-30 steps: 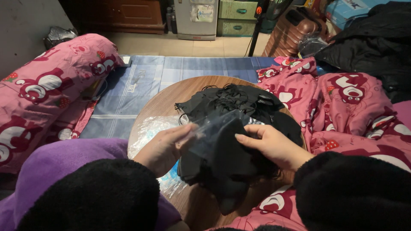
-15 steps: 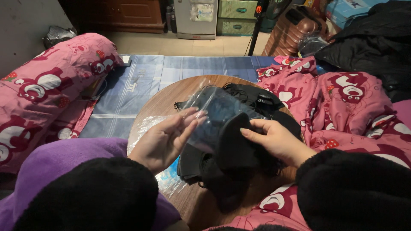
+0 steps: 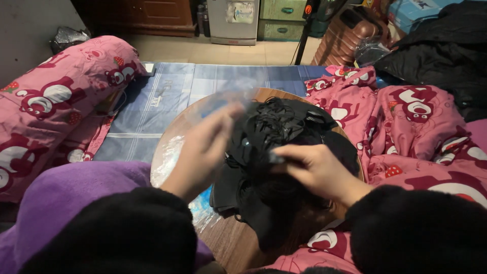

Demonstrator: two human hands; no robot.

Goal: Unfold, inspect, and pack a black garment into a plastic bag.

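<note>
1. Since half a second ago the left hand (image 3: 205,147) has swung up and away from the pile, blurred with motion, carrying the clear plastic bag (image 3: 223,101) higher over the far-left edge of the round wooden table (image 3: 238,243).
2. That bag is thin, glossy and see-through; it shows only as a smeared, pale film above the left fingers, so how tightly the hand grips it cannot be told, though the fingers look loosely curled with the film at their tips.
3. Right hand (image 3: 317,170) lies palm-down on the heap of black face masks (image 3: 276,152), fingers bent and pinched together on the dark cloth near its middle.
4. Those masks form a soft, matte, lumpy mound with thin elastic loops tangled on top, resting on the table's centre and spilling toward the near edge.
5. More crinkled clear plastic (image 3: 175,157) lies flat on the table's left side, shiny against the smooth brown wood.
6. Both forearms wear fuzzy black sleeves; a plush purple fabric (image 3: 76,187) sits at lower left.
7. Pink quilted bedding (image 3: 416,122) printed with bears and strawberries surrounds the table, over a blue checked mat (image 3: 167,101).
</note>
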